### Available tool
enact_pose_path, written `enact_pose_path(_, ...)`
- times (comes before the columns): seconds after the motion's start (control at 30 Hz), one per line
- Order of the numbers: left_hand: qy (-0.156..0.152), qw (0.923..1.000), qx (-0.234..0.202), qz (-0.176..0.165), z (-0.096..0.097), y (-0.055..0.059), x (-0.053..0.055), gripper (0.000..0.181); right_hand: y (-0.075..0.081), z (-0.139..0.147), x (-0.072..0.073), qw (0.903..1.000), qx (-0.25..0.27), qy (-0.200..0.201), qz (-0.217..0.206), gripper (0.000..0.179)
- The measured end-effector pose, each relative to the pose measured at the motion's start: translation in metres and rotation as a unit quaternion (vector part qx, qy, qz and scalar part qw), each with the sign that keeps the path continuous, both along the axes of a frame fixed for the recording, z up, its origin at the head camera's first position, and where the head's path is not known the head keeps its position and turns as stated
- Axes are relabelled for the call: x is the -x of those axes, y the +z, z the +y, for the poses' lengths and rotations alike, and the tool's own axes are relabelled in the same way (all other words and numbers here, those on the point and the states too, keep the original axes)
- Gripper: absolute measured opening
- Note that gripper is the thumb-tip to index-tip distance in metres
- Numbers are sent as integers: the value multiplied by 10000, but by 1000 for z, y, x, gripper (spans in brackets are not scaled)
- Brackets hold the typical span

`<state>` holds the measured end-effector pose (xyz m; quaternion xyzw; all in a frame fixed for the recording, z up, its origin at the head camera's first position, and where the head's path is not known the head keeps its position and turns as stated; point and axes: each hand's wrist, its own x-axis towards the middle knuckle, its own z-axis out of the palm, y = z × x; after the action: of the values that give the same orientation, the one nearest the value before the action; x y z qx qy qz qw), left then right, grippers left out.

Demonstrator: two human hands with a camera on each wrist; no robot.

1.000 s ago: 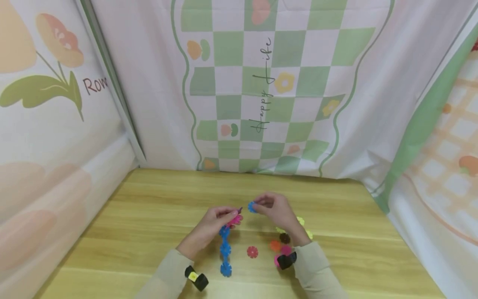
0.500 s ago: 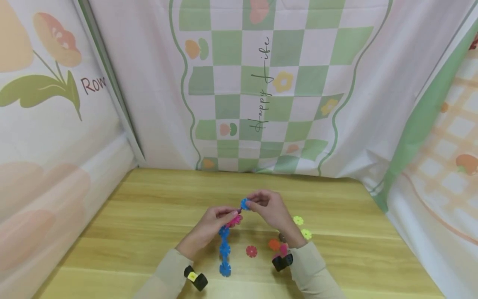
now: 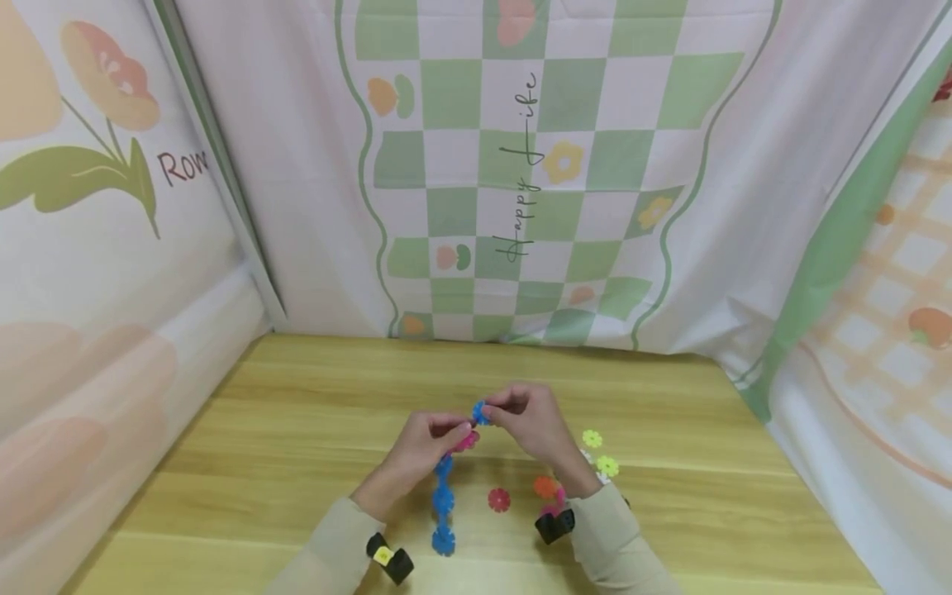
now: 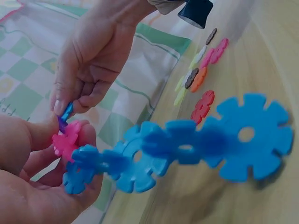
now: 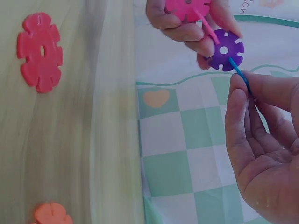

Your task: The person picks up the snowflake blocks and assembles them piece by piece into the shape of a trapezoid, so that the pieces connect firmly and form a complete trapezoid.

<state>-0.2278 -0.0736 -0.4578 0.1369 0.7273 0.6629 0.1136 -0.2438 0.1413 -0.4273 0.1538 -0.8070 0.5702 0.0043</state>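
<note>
My left hand [image 3: 420, 450] pinches a chain of notched plastic snowflake discs near its purple end disc [image 5: 225, 50]. Pink discs [image 5: 189, 10] follow the purple one, then several linked blue discs [image 4: 140, 156] trail down toward me. Between the thumb and fingers of my right hand [image 3: 526, 417] is a single blue snowflake disc [image 3: 481, 412]. In the right wrist view this blue disc stands edge-on, its edge at a notch of the purple disc. Both hands are close together above the table.
A loose red disc [image 3: 499, 500] lies on the wooden table [image 3: 312, 372] between the forearms. Under and beside the right wrist are an orange disc [image 3: 545, 486], yellow discs [image 3: 592, 439], and pink, brown and white ones. Printed curtains [image 3: 521, 165] close off the back and sides.
My right hand has moved left with the blue disc, bringing it from apart to the purple disc's edge. My left hand has stayed nearly still, and the hanging blue chain has swung slightly.
</note>
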Motion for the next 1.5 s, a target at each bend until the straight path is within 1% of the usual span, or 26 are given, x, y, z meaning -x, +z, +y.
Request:
enact_pose_path(0.13,-332,9993,155,-124,-6,2,4,40,4,2,1,9998,-105,189,-38,11)
enact_pose_path(0.2,-390,9989,231,-134,-10,2,6,42,4,4,1,9993,-181,318,-43,12)
enact_pose_path(0.3,-295,9993,226,-74,-12,2,8,40,1,3,2,9978,-319,587,6,12)
enact_pose_path(0.37,-171,9997,194,35,-11,2,8,36,-2,1,2,9960,-369,814,11,14)
enact_pose_path(0.43,-141,9997,133,176,-10,1,7,32,-4,0,1,9938,-374,1046,14,16)
enact_pose_path(0.53,-94,9991,144,386,-9,-1,7,25,-4,3,0,9909,-428,1271,-60,19)
enact_pose_path(0.6,-73,9986,161,493,-9,-3,9,23,-2,8,-1,9889,-742,1287,-33,22)
enact_pose_path(0.63,-36,9987,188,480,-9,-4,10,22,-1,11,-3,9870,-973,1275,-21,23)
enact_pose_path(0.7,83,9985,299,451,-11,-7,12,21,-1,19,-6,9802,-1492,1302,37,24)
enact_pose_path(0.77,274,9980,416,390,-15,-11,15,20,-3,26,-10,9681,-2074,1400,120,24)
enact_pose_path(0.83,510,9971,476,294,-20,-13,17,18,-6,30,-15,9555,-2460,1612,233,24)
enact_pose_path(0.93,790,9953,505,245,-26,-14,20,18,-11,33,-23,9405,-2756,1953,358,23)
enact_pose_path(1.03,913,9947,420,220,-32,-13,22,20,-17,33,-31,9343,-2762,2214,414,23)
enact_pose_path(1.1,942,9948,322,204,-34,-13,23,20,-21,32,-36,9321,-2786,2277,410,23)
enact_pose_path(1.23,1042,9942,206,158,-39,-14,25,19,-25,31,-41,9286,-2846,2317,552,16)
enact_pose_path(1.3,1068,9941,181,110,-41,-14,25,19,-26,30,-42,9289,-2849,2310,507,14)
enact_pose_path(1.37,1050,9942,189,97,-42,-13,24,19,-26,30,-43,9319,-2776,2307,354,16)
enact_pose_path(1.5,914,9955,210,103,-43,-11,24,20,-25,30,-41,9435,-2428,2255,-73,18)
